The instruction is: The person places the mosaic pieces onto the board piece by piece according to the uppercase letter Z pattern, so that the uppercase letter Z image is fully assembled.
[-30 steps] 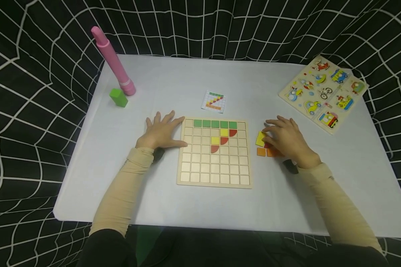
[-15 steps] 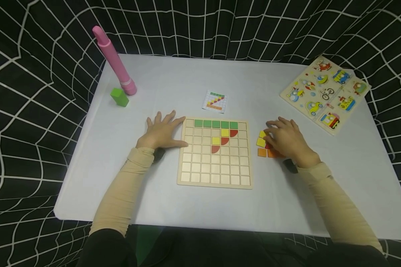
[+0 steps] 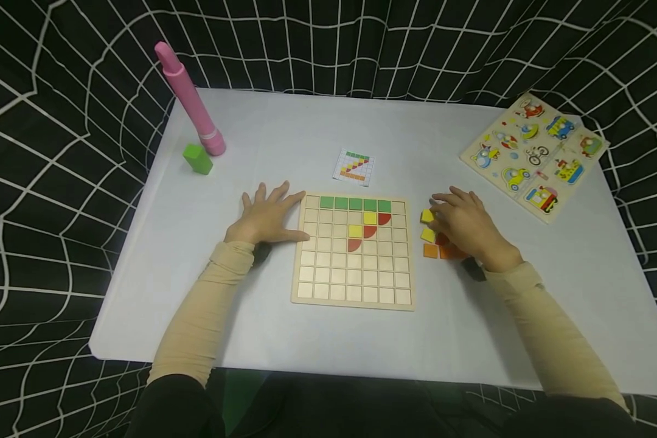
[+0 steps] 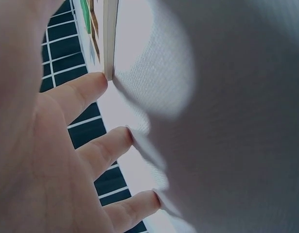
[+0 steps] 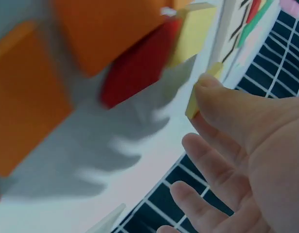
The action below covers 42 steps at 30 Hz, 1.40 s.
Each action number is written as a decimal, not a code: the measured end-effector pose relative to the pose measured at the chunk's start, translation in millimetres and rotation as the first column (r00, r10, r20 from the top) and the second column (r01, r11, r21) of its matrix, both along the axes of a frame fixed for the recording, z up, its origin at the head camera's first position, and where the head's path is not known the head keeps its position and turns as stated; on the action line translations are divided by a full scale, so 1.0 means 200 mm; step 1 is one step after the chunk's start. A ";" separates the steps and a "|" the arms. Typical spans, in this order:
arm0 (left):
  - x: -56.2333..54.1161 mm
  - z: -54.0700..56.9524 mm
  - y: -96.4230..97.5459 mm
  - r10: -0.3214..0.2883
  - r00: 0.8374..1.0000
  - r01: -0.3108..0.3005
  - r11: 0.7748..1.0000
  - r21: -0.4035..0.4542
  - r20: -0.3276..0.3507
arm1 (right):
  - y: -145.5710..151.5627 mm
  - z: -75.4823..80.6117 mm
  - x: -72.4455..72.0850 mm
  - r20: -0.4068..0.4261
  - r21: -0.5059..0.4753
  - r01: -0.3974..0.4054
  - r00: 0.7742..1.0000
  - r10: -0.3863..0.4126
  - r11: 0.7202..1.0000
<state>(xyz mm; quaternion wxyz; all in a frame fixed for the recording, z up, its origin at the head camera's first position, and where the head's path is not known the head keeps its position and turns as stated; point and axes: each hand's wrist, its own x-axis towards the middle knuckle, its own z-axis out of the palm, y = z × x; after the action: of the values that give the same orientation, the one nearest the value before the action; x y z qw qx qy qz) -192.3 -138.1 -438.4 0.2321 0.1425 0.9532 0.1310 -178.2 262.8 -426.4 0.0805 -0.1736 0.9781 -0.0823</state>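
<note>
A wooden grid board (image 3: 328,277) lies mid-table, with a row of green square tiles (image 3: 356,204) near its far edge. Below them, yellow squares (image 3: 355,231) and red quarter-round tiles (image 3: 354,245) run diagonally. My left hand (image 3: 263,219) has its fingers spread, touching the board's left side and far-left corner. Right of the board, my right hand (image 3: 465,225) pinches a yellow square tile (image 5: 193,104) between thumb and index finger. Beneath and beside that hand lie another yellow tile (image 3: 428,235), a red tile (image 5: 139,68) and orange square tiles (image 3: 431,250), partly hidden by it.
A small pattern card (image 3: 354,167) lies beyond the board. At the back left are a pink lipstick-shaped stick (image 3: 191,100) and a green block (image 3: 198,159). A picture puzzle board (image 3: 536,155) occupies the back right. Netting hangs around the white table (image 3: 285,134).
The pinched yellow tile has come apart from the other yellow tile, as my right hand shifts slightly away from me. My left hand keeps its place on the board.
</note>
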 end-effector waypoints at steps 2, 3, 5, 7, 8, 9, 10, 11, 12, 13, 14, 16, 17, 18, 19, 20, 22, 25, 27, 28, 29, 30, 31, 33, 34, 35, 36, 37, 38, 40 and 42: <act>0.00 0.00 0.00 0.001 1.000 -0.001 1.000 0.001 0.000 | -0.03 0.01 0.00 -0.012 -0.013 -0.013 1.000 0.012 1.000; 0.00 0.00 0.00 0.000 1.000 0.000 1.000 -0.001 0.000 | -0.04 0.02 0.00 -0.012 -0.020 -0.021 1.000 0.021 1.000; 0.00 0.01 0.00 -0.001 1.000 0.001 1.000 -0.002 0.000 | -0.08 0.03 0.00 -0.011 -0.019 -0.045 0.999 0.045 0.999; 0.00 0.01 0.01 -0.003 1.000 0.003 1.000 -0.007 0.000 | -0.12 0.03 0.00 -0.004 -0.022 -0.070 0.998 0.070 0.997; 0.00 0.01 0.01 -0.002 1.000 0.002 1.000 -0.008 0.002 | -0.14 0.04 0.00 0.001 -0.022 -0.084 0.996 0.084 0.996; 0.00 0.01 0.01 -0.002 1.000 0.002 1.000 -0.010 0.004 | -0.17 0.04 0.00 0.003 -0.023 -0.100 0.995 0.100 0.995; 0.00 0.01 0.01 0.001 1.000 -0.001 1.000 -0.009 0.005 | -0.19 0.04 0.00 0.002 -0.023 -0.117 0.993 0.118 0.993; 0.00 0.01 0.01 0.003 1.000 -0.003 1.000 -0.010 0.006 | -0.22 0.05 0.00 0.002 -0.030 -0.133 0.991 0.134 0.991; 0.00 0.01 0.01 0.005 1.000 -0.005 1.000 -0.010 0.006 | -0.25 0.05 0.00 -0.002 -0.037 -0.152 0.988 0.152 0.988; 0.00 0.01 0.00 0.007 1.000 -0.007 1.000 -0.009 0.007 | -0.28 0.05 0.00 -0.007 -0.044 -0.172 0.985 0.172 0.984; 0.00 0.01 0.00 0.008 1.000 -0.008 1.000 -0.009 0.007 | -0.31 0.05 0.00 -0.010 -0.051 -0.191 0.982 0.191 0.980; 0.00 0.01 0.00 0.006 1.000 -0.006 1.000 -0.008 0.005 | -0.36 0.04 0.00 -0.015 -0.068 -0.229 0.973 0.229 0.971; 0.00 0.01 0.00 0.005 1.000 -0.005 1.000 -0.007 0.005 | -0.39 0.04 0.00 -0.011 -0.077 -0.244 0.970 0.243 0.967; 0.00 0.01 0.00 0.004 1.000 -0.004 1.000 -0.005 0.005 | -0.42 0.04 0.00 -0.011 -0.085 -0.261 0.965 0.261 0.962; 0.00 0.00 0.00 0.003 1.000 -0.003 1.000 -0.004 0.005 | -0.44 0.03 0.00 -0.011 -0.092 -0.277 0.961 0.278 0.956; 0.00 0.00 0.00 0.002 1.000 -0.002 1.000 -0.003 0.006 | -0.47 0.03 0.01 -0.007 -0.098 -0.291 0.956 0.292 0.952; 0.00 0.00 0.00 0.001 1.000 -0.001 1.000 -0.001 0.007 | -0.51 0.03 0.01 -0.008 -0.111 -0.318 0.948 0.319 0.941; 0.00 0.00 0.00 0.001 1.000 -0.001 1.000 0.000 0.008 | -0.56 0.02 0.02 -0.018 -0.115 -0.351 0.936 0.351 0.929; 0.00 0.00 0.00 0.000 1.000 0.000 1.000 0.001 0.008 | -0.59 0.01 0.03 -0.026 -0.109 -0.370 0.929 0.369 0.923; 0.00 0.00 -0.01 0.001 1.000 -0.001 1.000 0.002 0.009 | -0.60 0.01 0.03 -0.028 -0.102 -0.381 0.924 0.380 0.919; 0.00 0.00 -0.01 0.001 1.000 -0.001 1.000 0.003 0.011 | -0.62 0.00 0.04 -0.032 -0.095 -0.393 0.919 0.392 0.914; 0.00 0.00 -0.01 0.001 1.000 -0.001 1.000 0.003 0.011 | -0.63 0.00 0.04 -0.032 -0.089 -0.404 0.915 0.403 0.910; 0.00 0.00 -0.01 0.000 1.000 0.000 1.000 0.004 0.010 | -0.64 0.00 0.05 -0.029 -0.084 -0.415 0.910 0.414 0.906; 0.00 0.00 -0.01 -0.001 1.000 0.001 1.000 0.005 0.009 | -0.66 -0.01 0.06 -0.017 -0.079 -0.429 0.903 0.430 0.900; 0.00 0.00 -0.01 -0.003 1.000 0.003 1.000 0.004 0.009 | -0.66 -0.01 0.06 -0.015 -0.075 -0.436 0.900 0.437 0.897; 0.00 0.00 -0.01 -0.004 1.000 0.004 1.000 0.004 0.007 | -0.67 -0.01 0.07 -0.014 -0.073 -0.441 0.897 0.442 0.894; 0.00 0.00 -0.01 -0.006 1.000 0.006 1.000 0.003 0.006 | -0.67 -0.02 0.07 -0.014 -0.069 -0.446 0.895 0.447 0.892; 0.00 0.00 -0.01 -0.006 1.000 0.006 1.000 0.002 0.006 | -0.68 -0.02 0.08 -0.020 -0.066 -0.452 0.892 0.452 0.889; 0.00 0.01 -0.01 -0.006 1.000 0.006 1.000 0.002 0.006 | -0.68 -0.02 0.08 -0.029 -0.062 -0.458 0.889 0.457 0.887; 0.00 0.00 -0.01 -0.006 1.000 0.006 1.000 0.002 0.008 | -0.68 -0.03 0.08 -0.050 -0.051 -0.469 0.883 0.467 0.882; 0.00 0.00 -0.01 -0.004 1.000 0.004 1.000 0.000 0.009 | -0.69 -0.03 0.08 -0.063 -0.047 -0.475 0.880 0.471 0.879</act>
<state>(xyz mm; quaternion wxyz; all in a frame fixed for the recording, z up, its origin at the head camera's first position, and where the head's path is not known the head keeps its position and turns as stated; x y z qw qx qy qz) -193.0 -139.8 -437.8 0.2369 0.1436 0.9519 0.1312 -161.3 125.4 -432.5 0.0684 -0.4114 0.9048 -0.0856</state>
